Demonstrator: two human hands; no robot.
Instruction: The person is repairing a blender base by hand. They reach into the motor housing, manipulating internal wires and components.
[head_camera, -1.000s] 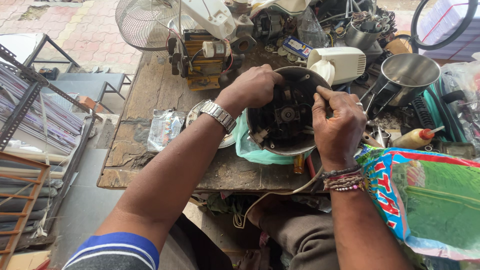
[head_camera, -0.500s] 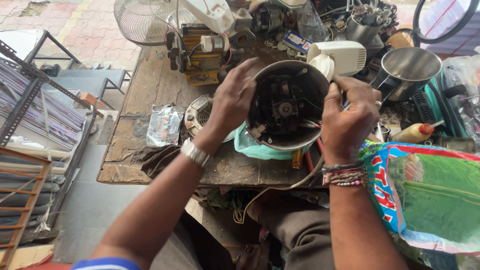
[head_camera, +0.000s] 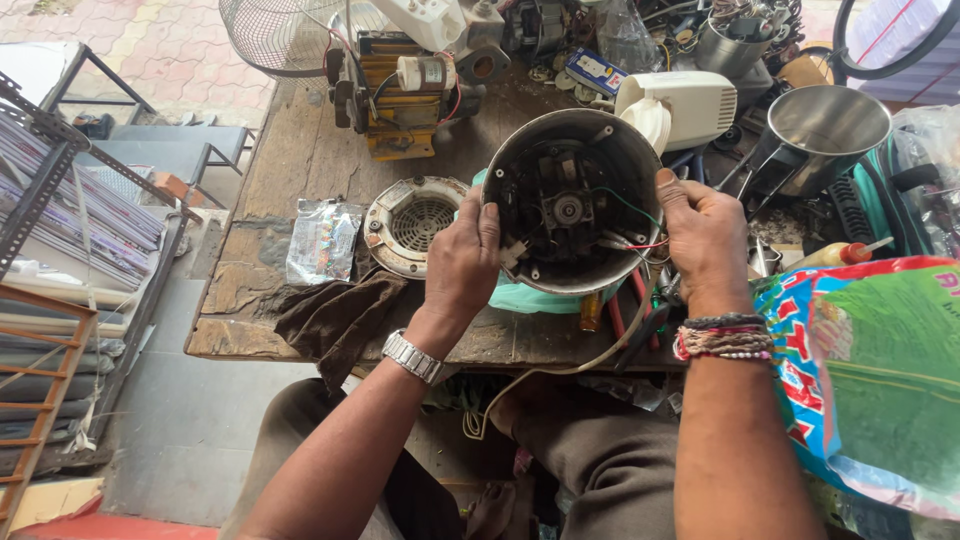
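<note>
- Round appliance base (head_camera: 570, 205), dark metal shell, held up off the wooden workbench (head_camera: 300, 170) between both my hands, open underside tipped toward my face.
- My left hand (head_camera: 462, 265) clasps the lower-left rim: thumb hooked over the edge into the cavity, fingers wrapped round the outer wall behind. Grasping, not clenched flat.
- My right hand (head_camera: 705, 235) cups the right wall, palm against the shell, thumb lying up along the rim. Also grasping the housing; no tool in either hand.
- Key relation: the shell sits squarely between the two grips, left hand low on its left, right hand level with its middle on its right. Its axis, the motor spindle (head_camera: 568, 210), points roughly out of the opening toward me, slightly downward.
- Left thumb is the nearer digit to the internals; it lies just beside the white connector (head_camera: 515, 255) at the lower-left inside wall. Right thumb is nearest the red and green wires (head_camera: 640, 235) that run to the right rim.
- A pale cord (head_camera: 560, 370) hangs from the bottom of the shell over the bench edge.
- Beneath and behind the shell: a teal cloth (head_camera: 530, 298), touching or just under it, I cannot tell which.
- Left of my left hand on the bench: a round vented cover plate (head_camera: 415, 222) and a dark rag (head_camera: 335, 315), both apart from the shell.
- Steel jar (head_camera: 825, 125) well to the right, untouched.
</note>
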